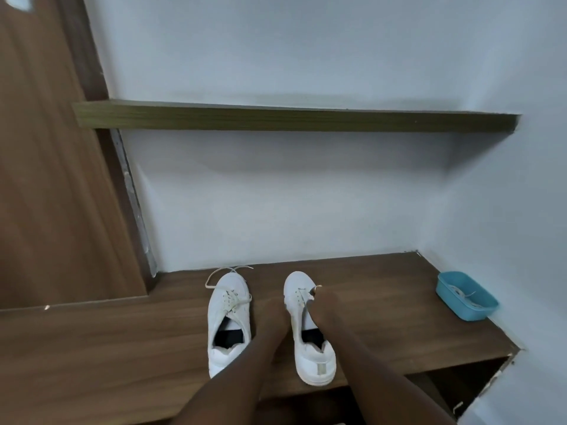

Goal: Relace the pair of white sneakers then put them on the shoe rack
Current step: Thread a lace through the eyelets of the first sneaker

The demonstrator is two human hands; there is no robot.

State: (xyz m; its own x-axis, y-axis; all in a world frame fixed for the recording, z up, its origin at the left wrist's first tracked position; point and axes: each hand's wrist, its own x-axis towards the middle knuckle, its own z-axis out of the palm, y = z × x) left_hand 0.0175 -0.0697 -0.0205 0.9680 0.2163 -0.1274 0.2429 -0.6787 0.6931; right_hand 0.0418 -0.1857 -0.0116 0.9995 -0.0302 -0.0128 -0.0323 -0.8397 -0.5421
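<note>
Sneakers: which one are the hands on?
The sneaker nearer the blue tub: the left hand is beside it, the right hand pinches its lace. The other sneaker sits untouched, lace ends trailing toward the wall.

Two white low-top sneakers stand side by side on the brown wooden top of the shoe rack (383, 305), toes to the wall, heels near its front edge, a gap between them. The left sneaker (228, 317) is only part-laced. Its loose lace (233, 299) runs through the eyelets nearest the toe, and both ends trail forward over the toe and cross just short of the wall. Its tongue lies flat and the dark inside shows. The right sneaker (310, 357) stands slightly further back. Its short lace (302, 297) sits low on the eyelets, one tip pinched by the right hand (322, 302).
</note>
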